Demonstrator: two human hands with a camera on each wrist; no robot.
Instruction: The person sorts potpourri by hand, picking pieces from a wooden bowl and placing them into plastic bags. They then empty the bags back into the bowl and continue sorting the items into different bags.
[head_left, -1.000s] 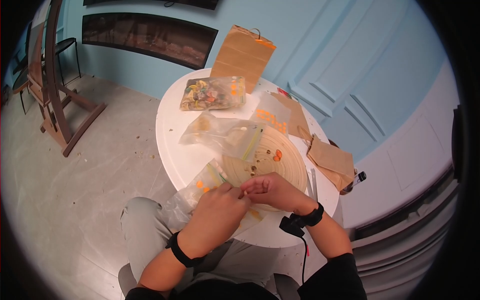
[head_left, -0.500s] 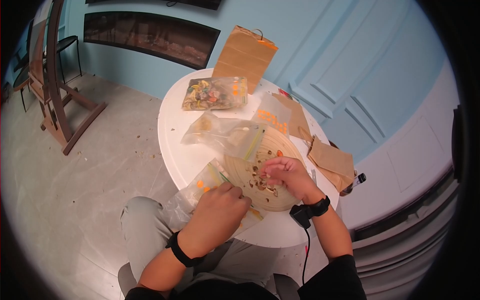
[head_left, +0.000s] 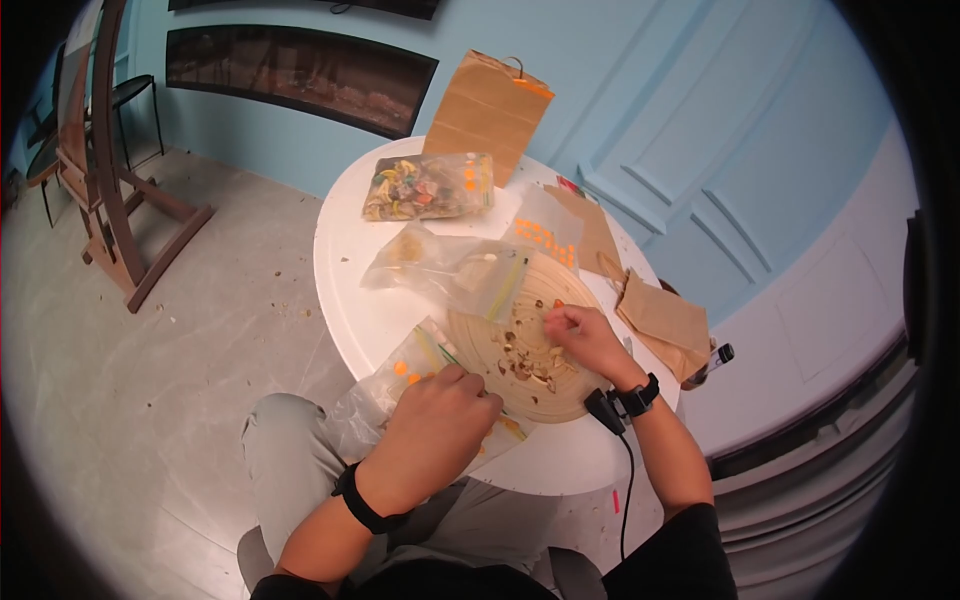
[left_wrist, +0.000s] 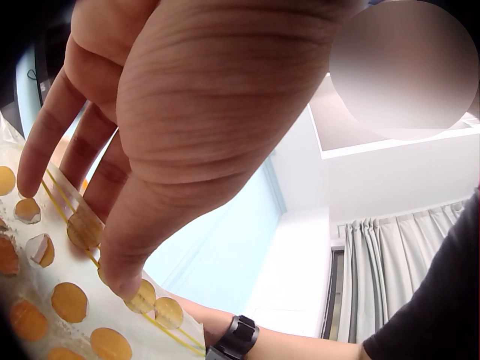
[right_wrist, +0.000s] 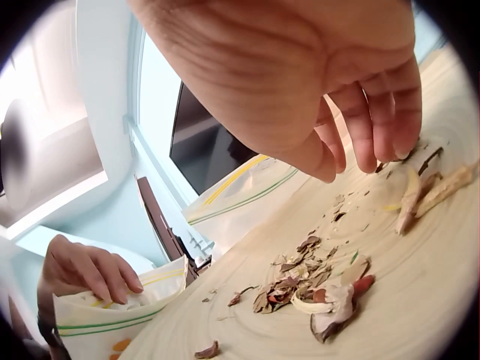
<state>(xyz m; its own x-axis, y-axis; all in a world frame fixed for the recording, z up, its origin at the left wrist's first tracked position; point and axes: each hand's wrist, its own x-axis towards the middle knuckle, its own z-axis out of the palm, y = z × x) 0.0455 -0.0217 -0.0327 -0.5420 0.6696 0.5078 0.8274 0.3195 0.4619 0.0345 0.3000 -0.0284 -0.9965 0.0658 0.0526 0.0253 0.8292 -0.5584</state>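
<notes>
A clear zip bag with orange dots (head_left: 405,370) lies at the near left of the round wooden plate (head_left: 475,345). My left hand (head_left: 435,430) grips this bag by its zip edge, thumb and fingers on it in the left wrist view (left_wrist: 172,135). Over the plate's right part is my right hand (head_left: 592,347), its fingers loosely bent and pointing down. In the right wrist view its fingertips are close to small dark bits; contact is unclear, and nothing shows held. Dried leaves and petals (right_wrist: 292,281) are scattered on the plate, with longer pale pieces (right_wrist: 442,187) near the right hand.
Another clear bag (head_left: 440,270) overlaps the plate's far left. Behind it on the white table (head_left: 345,225) lie a filled bag (head_left: 420,190) and an upright paper bag (head_left: 490,110). A dotted bag (head_left: 545,230) and folded paper bag (head_left: 665,325) are at the right.
My right hand has moved away from the left, rightward and farther over the plate. More dried pieces now show on the plate's near part. The left hand keeps its grip in place.
</notes>
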